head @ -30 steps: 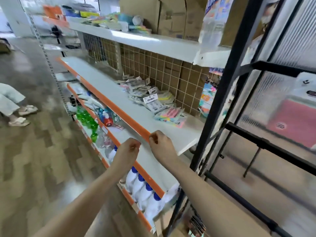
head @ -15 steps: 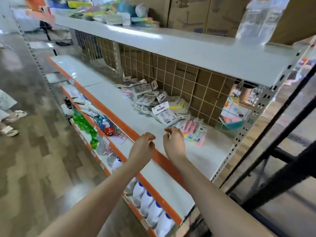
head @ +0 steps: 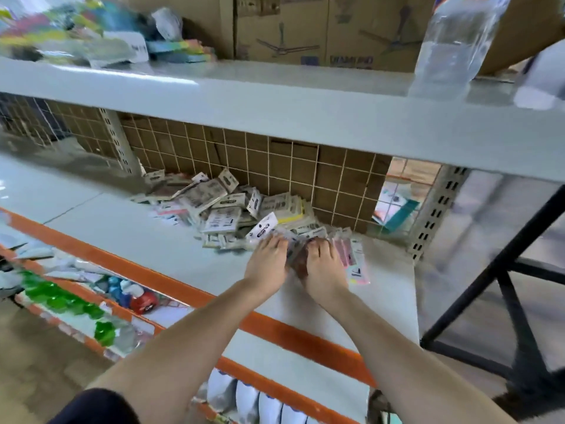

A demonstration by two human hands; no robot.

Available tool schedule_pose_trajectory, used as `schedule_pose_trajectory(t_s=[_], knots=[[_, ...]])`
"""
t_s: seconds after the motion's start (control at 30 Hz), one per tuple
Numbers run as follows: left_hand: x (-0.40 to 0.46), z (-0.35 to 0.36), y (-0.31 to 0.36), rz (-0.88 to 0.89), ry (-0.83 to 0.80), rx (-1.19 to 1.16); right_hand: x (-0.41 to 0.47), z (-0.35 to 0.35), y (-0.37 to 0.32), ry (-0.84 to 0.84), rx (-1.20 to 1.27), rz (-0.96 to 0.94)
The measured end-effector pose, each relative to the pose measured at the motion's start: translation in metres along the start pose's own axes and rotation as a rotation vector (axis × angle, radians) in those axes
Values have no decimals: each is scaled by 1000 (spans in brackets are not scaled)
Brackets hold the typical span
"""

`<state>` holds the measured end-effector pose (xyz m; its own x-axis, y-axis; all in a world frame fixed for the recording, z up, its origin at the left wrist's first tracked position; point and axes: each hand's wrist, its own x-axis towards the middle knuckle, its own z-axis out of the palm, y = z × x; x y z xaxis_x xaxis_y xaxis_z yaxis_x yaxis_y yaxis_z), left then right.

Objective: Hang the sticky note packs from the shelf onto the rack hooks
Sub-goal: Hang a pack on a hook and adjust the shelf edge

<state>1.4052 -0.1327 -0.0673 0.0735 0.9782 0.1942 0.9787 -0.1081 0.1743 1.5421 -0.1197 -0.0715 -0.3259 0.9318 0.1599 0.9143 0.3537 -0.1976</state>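
**Both hands at the near end of the pile of packs**

The sticky note packs lay in a loose heap on the grey shelf, pushed against the wire-grid back panel. The heap ran lengthwise along the back, from the left upright toward the right end of the shelf. The packs lay mostly flat and overlapping, their white header cards pointing different ways, several tilted up toward the grid.

The left hand and the right hand rested side by side on the packs at the right end of the heap, palms down. Their fingers were bent over a clear-wrapped pack between them, but motion blur hid whether either hand truly gripped it. A pink pack lay flat just right of the right hand, its long axis running from the back of the shelf toward the front edge.

A clear plastic bottle stood on the upper shelf, in front of cardboard boxes.
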Motion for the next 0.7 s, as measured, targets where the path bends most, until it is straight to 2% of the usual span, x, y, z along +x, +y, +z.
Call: schedule_pose_trajectory(t_s=[0.13, 0.27, 0.37, 0.5, 0.6, 0.7], knots=[[11, 18, -5, 55, -44, 89, -2, 8, 3, 1, -105, 28], [4, 29, -14, 94, -24, 176, -7, 13, -4, 122, -133, 25], [4, 26, -20, 126, 19, 230, -5, 13, -9, 64, -178, 56], [1, 19, -21, 161, -57, 284, -3, 17, -12, 3, -258, 68], [-8, 8, -23, 227, 21, 346, -6, 18, -19, -12, -308, 73], [-16, 7, -31, 318, 86, 343, -7, 17, -28, -46, -461, 43]])
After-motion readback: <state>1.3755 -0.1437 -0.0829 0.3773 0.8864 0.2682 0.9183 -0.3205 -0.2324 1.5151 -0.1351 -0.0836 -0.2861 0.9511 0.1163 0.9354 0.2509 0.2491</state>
